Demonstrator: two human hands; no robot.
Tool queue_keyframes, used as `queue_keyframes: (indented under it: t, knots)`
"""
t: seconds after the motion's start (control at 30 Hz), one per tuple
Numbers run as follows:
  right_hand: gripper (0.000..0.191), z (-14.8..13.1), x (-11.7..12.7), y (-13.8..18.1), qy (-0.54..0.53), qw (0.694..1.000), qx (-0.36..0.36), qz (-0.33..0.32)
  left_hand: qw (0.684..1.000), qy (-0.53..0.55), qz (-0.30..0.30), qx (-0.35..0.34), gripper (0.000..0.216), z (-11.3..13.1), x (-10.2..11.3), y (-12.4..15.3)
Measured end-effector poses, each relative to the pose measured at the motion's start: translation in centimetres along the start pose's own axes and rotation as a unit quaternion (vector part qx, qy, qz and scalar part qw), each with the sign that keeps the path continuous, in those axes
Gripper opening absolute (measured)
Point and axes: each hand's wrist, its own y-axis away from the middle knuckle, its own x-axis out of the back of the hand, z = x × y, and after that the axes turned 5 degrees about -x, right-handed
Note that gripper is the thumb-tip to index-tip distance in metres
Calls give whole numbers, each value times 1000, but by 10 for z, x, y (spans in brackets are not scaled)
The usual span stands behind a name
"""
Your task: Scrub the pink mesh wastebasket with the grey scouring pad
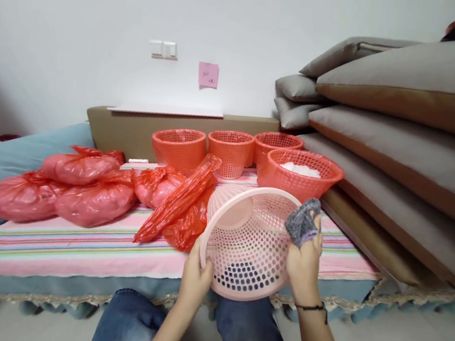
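I hold a pale pink perforated plastic basket (248,242) tilted on its side, its mouth turned up and to the left, over the front edge of the bed. My left hand (194,279) grips its lower left rim. My right hand (303,261) rests against the basket's right side and pinches a small grey knitted cloth (302,221) at the rim. Just left of the basket lies an empty, crumpled red plastic bag (182,203).
A striped pink sheet (71,244) covers the bed. Several filled red bags (79,188) lie on its left half. Several orange-red baskets (230,151) stand at the back; the nearest (302,173) holds something white. Grey cushions (408,135) are stacked at right.
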Motion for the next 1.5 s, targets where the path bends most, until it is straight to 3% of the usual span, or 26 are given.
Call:
queue_keyframes:
  t: [0.07,0.13,0.23,0.3,0.37,0.43,0.5,0.6,0.7,0.77,0.83,0.9,0.97,1.07,1.17,1.23,1.33,1.5]
  knots:
    - [95,-24,6,-23,15,998,53,-20,998,-12,-46,-38,65,12,15,-27]
    - [99,-56,11,-36,33,985,154,-69,994,-35,-88,-61,67,28,29,-53]
    - [96,-96,10,-35,64,915,366,-156,984,-48,-144,-88,71,48,41,-76]
    - [91,-110,7,-30,77,879,434,-183,981,-46,-161,-92,71,52,43,-81]
    - [89,-110,6,-31,84,892,408,-178,984,-46,-149,-84,70,50,44,-79]
    - [89,-98,8,-36,86,932,320,-146,989,-42,-124,-63,66,42,45,-73]
    - [91,-76,12,-40,68,969,214,-99,995,-25,-94,-36,61,30,43,-62]
    - [88,-30,11,-25,-5,996,74,-42,998,22,-55,17,60,8,30,-33]
    - [66,18,0,16,-99,991,-90,-17,995,75,-18,63,66,-12,8,6]
    - [65,42,-7,41,-168,962,-211,-27,994,80,29,75,66,-20,-4,25]
    - [67,52,-9,49,-212,938,-271,-52,993,67,60,75,62,-21,-6,30]
    - [64,43,-4,37,-221,945,-233,-58,995,50,55,60,56,-13,0,18]
    - [63,18,7,12,-184,976,-105,-48,999,33,15,34,52,2,13,-7]
    - [83,-38,23,-23,-40,994,82,-60,996,-11,-81,-20,58,36,31,-49]
    - [96,-83,27,-36,49,952,263,-147,985,-45,-150,-67,64,63,38,-75]
    - [98,-95,25,-37,68,923,334,-180,982,-52,-161,-81,66,67,37,-79]
    - [98,-86,21,-39,70,939,296,-159,991,-42,-111,-65,64,51,32,-66]
    - [93,-32,24,-24,32,995,77,-53,997,53,-51,12,74,14,14,-19]
